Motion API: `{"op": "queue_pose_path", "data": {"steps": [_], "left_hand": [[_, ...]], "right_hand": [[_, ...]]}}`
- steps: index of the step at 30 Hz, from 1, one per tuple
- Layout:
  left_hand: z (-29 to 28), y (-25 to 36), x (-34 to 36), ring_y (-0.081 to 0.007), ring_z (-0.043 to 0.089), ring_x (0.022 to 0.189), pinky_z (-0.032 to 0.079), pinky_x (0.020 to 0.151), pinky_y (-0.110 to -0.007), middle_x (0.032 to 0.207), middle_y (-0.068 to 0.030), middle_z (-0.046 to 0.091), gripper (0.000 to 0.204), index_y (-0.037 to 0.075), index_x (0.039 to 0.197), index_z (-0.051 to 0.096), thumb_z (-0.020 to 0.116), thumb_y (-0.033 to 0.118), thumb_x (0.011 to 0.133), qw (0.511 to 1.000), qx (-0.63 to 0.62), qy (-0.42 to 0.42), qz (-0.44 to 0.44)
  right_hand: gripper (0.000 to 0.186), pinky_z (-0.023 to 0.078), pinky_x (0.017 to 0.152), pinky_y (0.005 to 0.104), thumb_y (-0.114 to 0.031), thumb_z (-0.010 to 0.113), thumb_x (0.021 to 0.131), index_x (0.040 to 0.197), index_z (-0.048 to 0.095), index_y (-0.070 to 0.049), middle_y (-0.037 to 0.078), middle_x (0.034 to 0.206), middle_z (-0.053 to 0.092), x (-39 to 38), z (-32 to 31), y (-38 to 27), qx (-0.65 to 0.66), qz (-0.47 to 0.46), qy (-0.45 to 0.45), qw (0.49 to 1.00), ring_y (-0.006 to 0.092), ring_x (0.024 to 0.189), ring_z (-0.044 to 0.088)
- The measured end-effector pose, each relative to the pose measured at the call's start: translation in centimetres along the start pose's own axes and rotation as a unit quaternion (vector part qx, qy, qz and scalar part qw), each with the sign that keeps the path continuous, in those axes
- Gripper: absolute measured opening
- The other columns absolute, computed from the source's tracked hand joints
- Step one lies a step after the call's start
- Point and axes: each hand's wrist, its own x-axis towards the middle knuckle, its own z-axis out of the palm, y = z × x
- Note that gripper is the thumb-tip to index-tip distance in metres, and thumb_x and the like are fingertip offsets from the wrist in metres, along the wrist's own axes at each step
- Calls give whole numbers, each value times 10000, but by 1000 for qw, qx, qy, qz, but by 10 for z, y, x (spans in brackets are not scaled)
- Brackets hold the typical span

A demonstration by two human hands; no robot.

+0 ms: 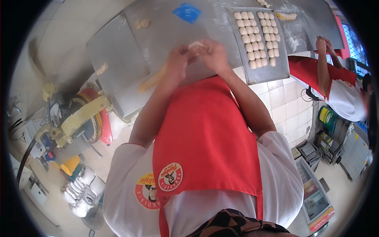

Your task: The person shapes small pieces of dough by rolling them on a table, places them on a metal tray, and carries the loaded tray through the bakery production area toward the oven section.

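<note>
My left hand point(179, 59) and my right hand point(213, 53) meet over the floured steel table point(158, 31), both pinching a pale piece of dough point(196, 44) between the fingertips. A long rope of dough point(152, 81) runs from under my left hand toward the table's near edge. To the right lies a metal baking tray point(262, 73) filled with several rows of small dough pieces point(256, 37). My red apron covers the lower middle of the view.
A blue plastic scraper point(187, 12) and small dough lumps point(141, 24) lie farther back on the table. Another person in a red apron point(327, 75) works at the right end. A yellow-and-red machine point(81, 118) stands left of the table; a display case point(316, 193) sits lower right.
</note>
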Motion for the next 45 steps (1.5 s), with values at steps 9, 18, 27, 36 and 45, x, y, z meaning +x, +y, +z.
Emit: {"op": "queue_pose_path", "data": {"steps": [9, 18, 27, 36, 45], "left_hand": [[-10, 9, 8, -252, 690, 1066, 563, 970, -382, 1105, -124, 710, 316, -15, 1203, 639, 645, 242, 1019, 993, -118, -25, 11], [10, 8, 11, -209, 691, 1027, 577, 941, -354, 1154, -111, 688, 349, -16, 1267, 620, 669, 211, 1007, 996, -50, -77, -18], [13, 7, -3, -192, 689, 1003, 596, 917, -362, 1152, -98, 686, 320, 1, 1229, 645, 727, 159, 963, 997, 14, -78, -20], [29, -8, -9, -196, 708, 939, 640, 803, -332, 1039, -95, 674, 309, -24, 1204, 641, 724, 144, 958, 997, 30, -70, -3], [33, -8, 3, -191, 728, 828, 613, 745, -283, 1061, -136, 713, 314, -61, 1206, 652, 716, 126, 963, 967, 245, -37, 55]], "right_hand": [[425, 557, 886, 363, -188, 728, 933, 1242, 580, 63, 136, 1220, 687, -6, -30, 7, 251, 36, 61, 965, 213, 1101, 673], [525, 490, 1045, 365, -224, 707, 977, 1434, 538, -28, 113, 1270, 688, -2, -32, 21, 228, -39, -52, 972, 250, 1196, 645], [330, 550, 767, 300, -236, 718, 975, 1191, 690, 12, 73, 1036, 713, -18, -48, 7, 340, 137, -65, 928, 155, 908, 662], [246, 524, 701, 269, -193, 758, 935, 1092, 735, -6, 51, 907, 730, -15, -44, 37, 76, 60, -72, 993, 134, 810, 658], [271, 520, 686, 256, -214, 777, 920, 1070, 750, 9, 46, 894, 736, -24, -48, 35, 198, 113, -52, 972, 122, 792, 660]]}}
